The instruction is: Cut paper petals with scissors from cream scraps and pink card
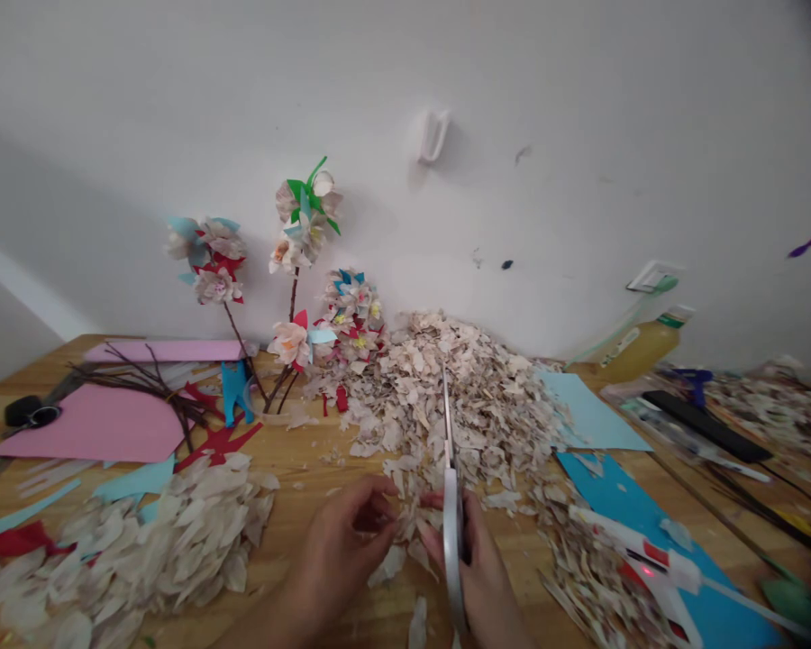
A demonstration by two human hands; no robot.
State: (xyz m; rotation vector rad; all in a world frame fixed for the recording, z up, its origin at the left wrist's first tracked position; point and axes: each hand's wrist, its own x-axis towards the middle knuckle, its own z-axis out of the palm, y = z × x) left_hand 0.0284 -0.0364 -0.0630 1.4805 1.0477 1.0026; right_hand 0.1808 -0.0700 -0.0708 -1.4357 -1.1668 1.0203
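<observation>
A pair of scissors (451, 505) with long pale metal blades stands nearly vertical in the lower middle of the frame, its closed tip pointing up into a heap of dry, cream-coloured husk scraps (460, 388) piled against the white wall. The right hand (479, 568) is wrapped around the scissors' lower end, fingers curled closed on the handles, which are mostly hidden by the hand. Just left of it, the left hand (341, 550) pinches a small flake (405, 523) of the same papery stuff between thumb and fingertips; the other fingers are bent in, though how tightly is hard to tell from this angle.

A second mound of pale petals (176, 532), smoother and more rounded, lies at lower left on the wooden table (297, 469). Behind it are pink paper sheets (101, 424), dark thin twigs (141, 379) and red paper offcuts (220, 442). 3 finished flower stems (297, 270), with crinkled whitish blooms and red, blue and green paper leaves, lean against the wall at centre left. At lower right a white glue gun (649, 563) rests on blue card (649, 523), and a yellowish bottle (639, 351) lies on its side further back.
</observation>
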